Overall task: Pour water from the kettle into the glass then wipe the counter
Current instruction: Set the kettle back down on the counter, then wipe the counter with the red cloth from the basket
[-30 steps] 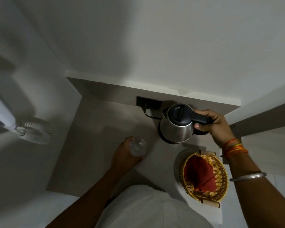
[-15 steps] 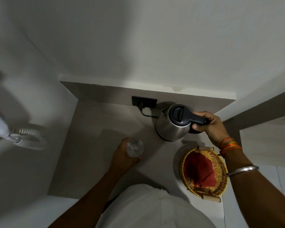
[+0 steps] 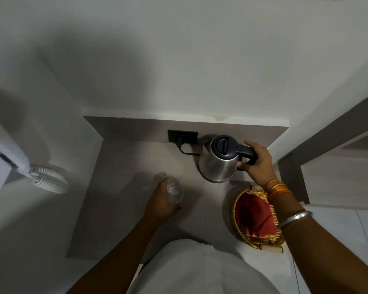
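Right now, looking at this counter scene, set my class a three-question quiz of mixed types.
1. True or false: the right hand grips the kettle by its handle.
2. What lies in the wicker basket? A) a red cloth B) spoons C) fruit
3. Fill in: the left hand holds the ____.

Key: 1 true; 2 A, the red cloth; 3 glass.
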`<action>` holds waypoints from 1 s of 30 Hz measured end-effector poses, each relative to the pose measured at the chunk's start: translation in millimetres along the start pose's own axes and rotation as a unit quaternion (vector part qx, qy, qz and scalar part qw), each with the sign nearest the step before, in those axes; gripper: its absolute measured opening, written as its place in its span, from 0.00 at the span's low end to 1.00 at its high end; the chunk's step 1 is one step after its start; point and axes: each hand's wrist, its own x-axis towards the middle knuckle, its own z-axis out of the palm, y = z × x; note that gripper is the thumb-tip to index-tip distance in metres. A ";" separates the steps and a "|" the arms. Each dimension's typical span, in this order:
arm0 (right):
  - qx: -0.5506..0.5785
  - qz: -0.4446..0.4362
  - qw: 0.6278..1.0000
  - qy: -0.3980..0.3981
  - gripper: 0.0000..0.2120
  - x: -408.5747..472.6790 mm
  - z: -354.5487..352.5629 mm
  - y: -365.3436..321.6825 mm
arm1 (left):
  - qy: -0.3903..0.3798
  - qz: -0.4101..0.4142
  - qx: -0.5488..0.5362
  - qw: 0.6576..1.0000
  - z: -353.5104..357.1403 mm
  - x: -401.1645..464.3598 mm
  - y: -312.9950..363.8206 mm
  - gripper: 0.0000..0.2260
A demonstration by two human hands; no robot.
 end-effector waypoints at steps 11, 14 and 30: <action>-0.176 0.201 0.954 0.134 0.31 -96.5 41.0 49.4 | 0.025 0.006 0.018 1.000 -12.2 -5.1 8.0 0.34; -0.273 0.301 0.914 0.013 0.36 -126.4 56.1 66.7 | 0.037 0.014 0.016 0.999 -12.2 -3.6 10.5 0.36; -0.282 0.034 0.958 -0.034 0.34 -132.6 130.7 27.9 | 0.089 0.064 0.014 0.994 -33.1 2.8 21.4 0.37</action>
